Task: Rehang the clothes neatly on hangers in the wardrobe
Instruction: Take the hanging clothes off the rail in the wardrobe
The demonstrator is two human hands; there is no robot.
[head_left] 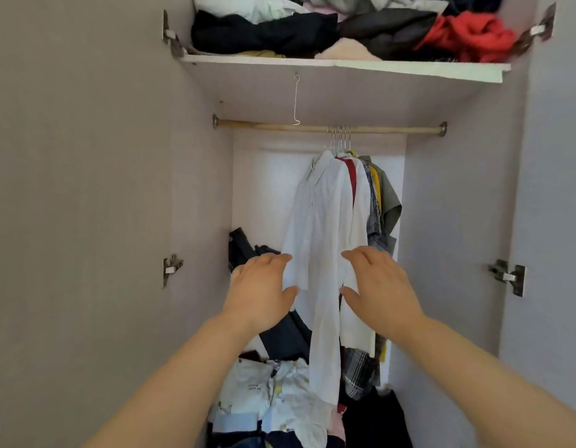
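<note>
Spread open, left hand and right hand flanking white shirt on rail; heaped clothes below, crammed shelf above.

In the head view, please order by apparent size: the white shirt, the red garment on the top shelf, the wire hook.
1. white shirt
2. red garment
3. wire hook, clearly smallest
Real sizes may differ, since distances vary.

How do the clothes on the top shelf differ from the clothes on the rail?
The shelf clothes lie crumpled in a heap; the rail clothes hang on wire hangers. The shelf clothes span the shelf; the rail clothes bunch closely together. Both include white and red garments.
</note>
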